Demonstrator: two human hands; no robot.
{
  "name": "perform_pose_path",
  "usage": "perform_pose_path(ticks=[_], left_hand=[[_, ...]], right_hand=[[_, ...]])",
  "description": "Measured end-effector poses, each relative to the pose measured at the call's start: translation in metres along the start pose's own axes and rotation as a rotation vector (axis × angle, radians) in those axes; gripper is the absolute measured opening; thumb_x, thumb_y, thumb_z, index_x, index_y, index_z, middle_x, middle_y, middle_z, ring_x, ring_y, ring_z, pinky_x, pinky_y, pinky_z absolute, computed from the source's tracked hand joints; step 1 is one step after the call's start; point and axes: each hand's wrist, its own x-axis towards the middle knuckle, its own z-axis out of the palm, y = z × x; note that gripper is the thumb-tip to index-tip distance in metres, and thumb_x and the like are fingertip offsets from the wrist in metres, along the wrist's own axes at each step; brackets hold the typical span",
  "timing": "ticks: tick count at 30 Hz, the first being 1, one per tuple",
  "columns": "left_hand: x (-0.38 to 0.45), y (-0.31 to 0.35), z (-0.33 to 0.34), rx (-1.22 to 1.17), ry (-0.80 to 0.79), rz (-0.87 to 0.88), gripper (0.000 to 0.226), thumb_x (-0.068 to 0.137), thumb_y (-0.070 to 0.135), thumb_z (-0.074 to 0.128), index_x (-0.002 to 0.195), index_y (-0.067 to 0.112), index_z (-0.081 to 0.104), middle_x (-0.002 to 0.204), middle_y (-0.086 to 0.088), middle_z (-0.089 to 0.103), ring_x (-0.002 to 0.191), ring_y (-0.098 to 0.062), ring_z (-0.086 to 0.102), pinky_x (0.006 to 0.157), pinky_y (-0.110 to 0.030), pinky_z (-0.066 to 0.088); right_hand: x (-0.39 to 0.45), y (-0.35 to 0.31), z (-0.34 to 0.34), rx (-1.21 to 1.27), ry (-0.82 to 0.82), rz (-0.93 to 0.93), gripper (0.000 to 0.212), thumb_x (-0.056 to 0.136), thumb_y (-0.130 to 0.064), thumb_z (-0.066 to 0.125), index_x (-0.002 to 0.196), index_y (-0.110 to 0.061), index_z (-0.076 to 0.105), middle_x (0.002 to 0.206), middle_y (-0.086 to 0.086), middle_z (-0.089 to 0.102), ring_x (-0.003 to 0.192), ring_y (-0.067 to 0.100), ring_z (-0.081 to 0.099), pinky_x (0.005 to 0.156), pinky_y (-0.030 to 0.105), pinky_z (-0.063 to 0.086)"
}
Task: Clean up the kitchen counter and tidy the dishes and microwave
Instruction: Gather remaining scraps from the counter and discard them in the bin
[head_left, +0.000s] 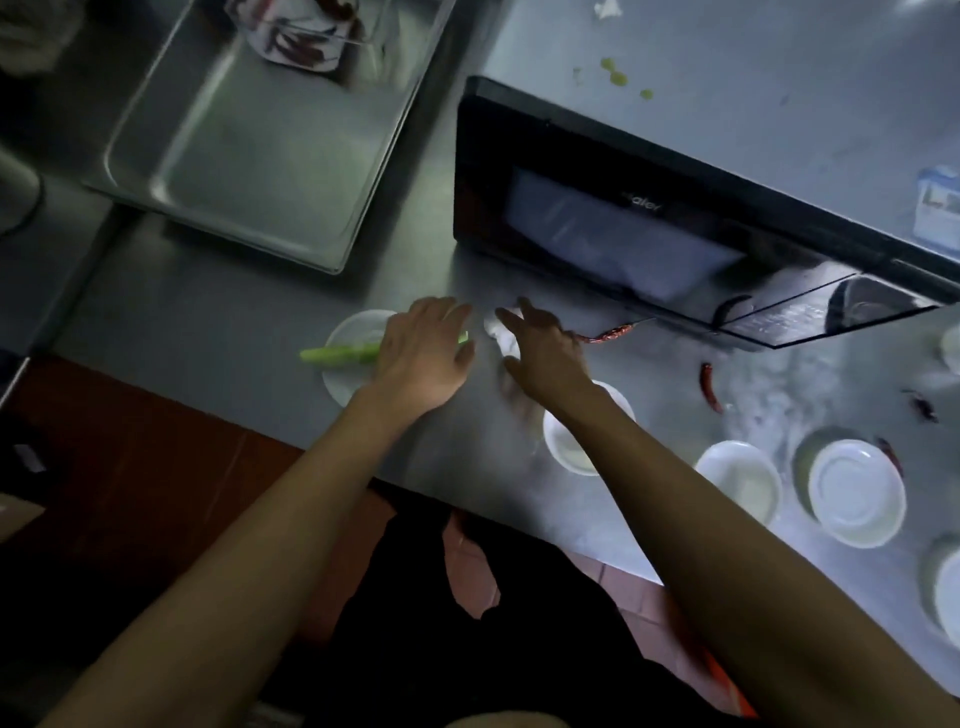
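Both my hands reach over the steel counter (218, 332) in front of the black microwave (597, 197). My left hand (426, 353) hovers flat, fingers straight, over a white plate (353, 332) that carries a green vegetable stick (337, 355). My right hand (545, 353) stretches its fingers toward a small white crumpled scrap (501, 327) on the counter; whether it touches it is blurred. White bowls (576, 447) (740, 480) (857, 499) stand near the front edge. Dried red chillies (608, 333) (710, 387) lie loose under the microwave.
A large steel tray (249, 156) sits at the back left with a bag of red chillies (301, 36) at its far end. Green smears (618, 78) mark the microwave's top. More dishes (948, 592) show at the right edge. The counter's front edge runs diagonally below my wrists.
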Motion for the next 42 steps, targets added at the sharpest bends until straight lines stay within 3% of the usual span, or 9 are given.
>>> perform_pose_path(ticks=[4, 8, 14, 21, 27, 34, 36, 38, 42], left_hand=[[0.011, -0.018, 0.003, -0.019, -0.042, 0.035, 0.048, 0.097, 0.035, 0.055, 0.141, 0.017, 0.050, 0.140, -0.006, 0.054, 0.131, -0.028, 0.045, 0.104, -0.048, 0.041], [0.022, -0.031, 0.006, -0.031, -0.052, 0.086, 0.047, 0.096, 0.036, 0.054, 0.139, 0.018, 0.051, 0.138, -0.004, 0.054, 0.131, -0.026, 0.044, 0.104, -0.045, 0.040], [0.040, -0.031, 0.003, -0.034, -0.108, 0.161, 0.048, 0.098, 0.035, 0.053, 0.143, 0.018, 0.047, 0.145, -0.004, 0.049, 0.136, -0.027, 0.041, 0.109, -0.045, 0.034], [0.055, -0.011, -0.004, -0.014, -0.095, 0.338, 0.038, 0.094, 0.032, 0.059, 0.125, 0.011, 0.059, 0.121, -0.011, 0.064, 0.111, -0.034, 0.057, 0.090, -0.046, 0.048], [0.055, 0.024, -0.003, 0.014, -0.127, 0.436, 0.048, 0.091, 0.031, 0.058, 0.135, 0.012, 0.056, 0.133, -0.010, 0.060, 0.119, -0.033, 0.056, 0.098, -0.045, 0.045], [0.041, 0.091, 0.006, -0.015, -0.183, 0.529, 0.051, 0.089, 0.031, 0.056, 0.139, 0.019, 0.053, 0.134, -0.006, 0.060, 0.123, -0.030, 0.055, 0.099, -0.047, 0.047], [0.030, 0.116, 0.014, 0.018, -0.187, 0.577, 0.049, 0.091, 0.033, 0.056, 0.138, 0.019, 0.053, 0.134, -0.004, 0.060, 0.120, -0.030, 0.055, 0.096, -0.046, 0.048], [0.014, 0.143, 0.024, 0.062, -0.191, 0.634, 0.045, 0.092, 0.031, 0.062, 0.133, 0.014, 0.057, 0.131, -0.007, 0.061, 0.121, -0.031, 0.055, 0.099, -0.046, 0.045], [-0.025, 0.196, 0.044, 0.174, -0.223, 0.757, 0.044, 0.092, 0.029, 0.060, 0.131, 0.009, 0.058, 0.131, -0.009, 0.059, 0.123, -0.033, 0.052, 0.101, -0.048, 0.043]], right_hand=[[0.010, -0.011, 0.010, -0.016, 0.057, 0.029, 0.050, 0.093, -0.013, 0.061, 0.139, -0.030, 0.052, 0.152, 0.005, 0.040, 0.134, 0.032, 0.041, 0.104, 0.049, 0.043], [0.014, -0.013, 0.013, 0.064, 0.149, 0.080, 0.032, 0.089, -0.008, 0.069, 0.117, -0.022, 0.070, 0.127, 0.009, 0.055, 0.114, 0.033, 0.054, 0.098, 0.045, 0.051], [0.015, -0.009, 0.005, 0.265, 0.130, 0.203, 0.022, 0.089, -0.019, 0.060, 0.108, -0.023, 0.072, 0.117, 0.006, 0.062, 0.106, 0.029, 0.063, 0.094, 0.038, 0.053], [-0.015, 0.008, -0.015, 0.274, 0.407, 0.223, 0.031, 0.083, -0.001, 0.059, 0.107, -0.012, 0.073, 0.113, 0.010, 0.068, 0.101, 0.032, 0.064, 0.082, 0.039, 0.055], [-0.060, 0.029, -0.025, 0.314, 0.582, 0.293, 0.023, 0.083, 0.000, 0.062, 0.101, -0.008, 0.072, 0.106, 0.013, 0.069, 0.095, 0.035, 0.064, 0.079, 0.044, 0.055], [-0.132, 0.063, -0.030, 0.334, 0.761, 0.392, 0.025, 0.079, 0.005, 0.062, 0.099, -0.003, 0.073, 0.105, 0.014, 0.073, 0.104, 0.036, 0.067, 0.090, 0.043, 0.054], [-0.159, 0.076, -0.025, 0.348, 0.797, 0.438, 0.028, 0.078, 0.008, 0.064, 0.102, -0.004, 0.073, 0.111, 0.016, 0.072, 0.109, 0.033, 0.066, 0.082, 0.033, 0.052], [-0.189, 0.089, -0.017, 0.350, 0.825, 0.465, 0.029, 0.078, 0.006, 0.065, 0.104, -0.005, 0.073, 0.110, 0.017, 0.072, 0.097, 0.031, 0.067, 0.073, 0.030, 0.051], [-0.253, 0.117, 0.005, 0.373, 0.834, 0.539, 0.026, 0.080, 0.003, 0.062, 0.103, -0.003, 0.072, 0.098, 0.019, 0.071, 0.085, 0.041, 0.065, 0.067, 0.044, 0.055]])
